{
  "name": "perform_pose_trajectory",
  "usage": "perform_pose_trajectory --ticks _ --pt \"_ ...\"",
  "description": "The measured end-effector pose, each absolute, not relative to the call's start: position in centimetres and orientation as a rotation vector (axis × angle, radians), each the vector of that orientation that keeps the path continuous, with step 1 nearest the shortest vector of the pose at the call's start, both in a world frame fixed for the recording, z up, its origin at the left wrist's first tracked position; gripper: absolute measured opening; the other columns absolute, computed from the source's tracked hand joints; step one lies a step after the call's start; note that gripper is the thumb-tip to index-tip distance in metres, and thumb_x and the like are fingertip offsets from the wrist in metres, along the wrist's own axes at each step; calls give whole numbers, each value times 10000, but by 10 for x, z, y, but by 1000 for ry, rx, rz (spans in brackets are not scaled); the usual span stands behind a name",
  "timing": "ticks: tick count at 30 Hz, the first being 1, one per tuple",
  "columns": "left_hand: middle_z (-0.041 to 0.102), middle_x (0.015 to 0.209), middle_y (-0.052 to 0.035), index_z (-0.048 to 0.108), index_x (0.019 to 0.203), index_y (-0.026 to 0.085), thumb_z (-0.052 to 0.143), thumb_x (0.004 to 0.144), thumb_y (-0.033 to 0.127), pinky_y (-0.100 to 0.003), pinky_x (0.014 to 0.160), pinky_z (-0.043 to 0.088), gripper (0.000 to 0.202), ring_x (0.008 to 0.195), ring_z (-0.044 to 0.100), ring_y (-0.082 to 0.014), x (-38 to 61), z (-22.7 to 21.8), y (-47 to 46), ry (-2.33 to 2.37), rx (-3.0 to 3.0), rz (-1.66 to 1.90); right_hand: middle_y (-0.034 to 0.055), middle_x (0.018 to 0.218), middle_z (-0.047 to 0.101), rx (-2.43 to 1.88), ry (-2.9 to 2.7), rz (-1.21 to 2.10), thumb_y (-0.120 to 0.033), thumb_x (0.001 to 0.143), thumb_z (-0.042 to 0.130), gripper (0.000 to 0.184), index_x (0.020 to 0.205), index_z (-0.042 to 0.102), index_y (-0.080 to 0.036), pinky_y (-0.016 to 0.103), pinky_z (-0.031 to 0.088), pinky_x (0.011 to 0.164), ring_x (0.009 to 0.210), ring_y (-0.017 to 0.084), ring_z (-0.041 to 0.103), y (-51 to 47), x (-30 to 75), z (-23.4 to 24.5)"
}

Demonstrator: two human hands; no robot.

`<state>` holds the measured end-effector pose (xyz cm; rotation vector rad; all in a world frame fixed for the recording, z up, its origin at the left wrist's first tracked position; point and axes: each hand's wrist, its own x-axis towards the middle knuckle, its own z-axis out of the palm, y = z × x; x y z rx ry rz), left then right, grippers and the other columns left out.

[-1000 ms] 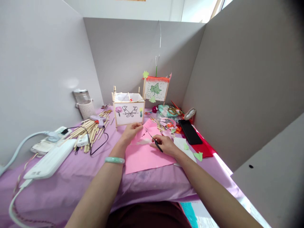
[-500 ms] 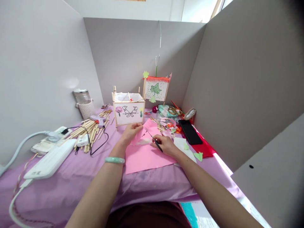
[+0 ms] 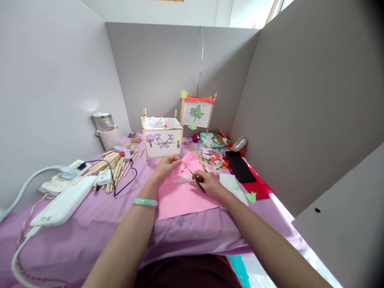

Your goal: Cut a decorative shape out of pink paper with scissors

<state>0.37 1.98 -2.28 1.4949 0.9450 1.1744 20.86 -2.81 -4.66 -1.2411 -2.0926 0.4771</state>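
Pinched between the fingers of my left hand point(image 3: 167, 167) is a piece of pink paper, its upper edge near the fingertips. My right hand point(image 3: 208, 183) grips a pair of black-handled scissors point(image 3: 198, 182), their thin blades pointing up and left to the paper by my left fingertips. Under both hands a larger pink sheet point(image 3: 186, 201) lies on the purple cloth. Just beyond my left hand stands a stick-framed white paper lantern point(image 3: 163, 143) with two birds drawn on it. Behind it to the right is another lantern point(image 3: 197, 113) with a green leaf and red fringe.
On the left are wooden sticks point(image 3: 120, 162), a lilac glue gun point(image 3: 124, 151), a white power strip point(image 3: 64, 200) with cables, and a jar point(image 3: 106, 130). On the right lie a black phone point(image 3: 240, 166), paper scraps point(image 3: 251, 197) and red material point(image 3: 259, 185). Grey panels surround the table.
Almost nothing differs. The scissors and right hand have shifted very slightly; the left hand keeps its place on the pink paper.
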Motion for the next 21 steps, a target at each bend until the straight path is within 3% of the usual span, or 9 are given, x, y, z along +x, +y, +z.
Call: perform_pose_trajectory --ticks 21 --pt "618 617 -5 624 748 145 704 633 414 -238 532 389 303 559 544 -137 3 -22 20 972 1431 1233 -31 592 527 -1246 -2067 495 -463 747 636 259 773 611 -206 203 293 518 540 105 442 -27 209 -48"
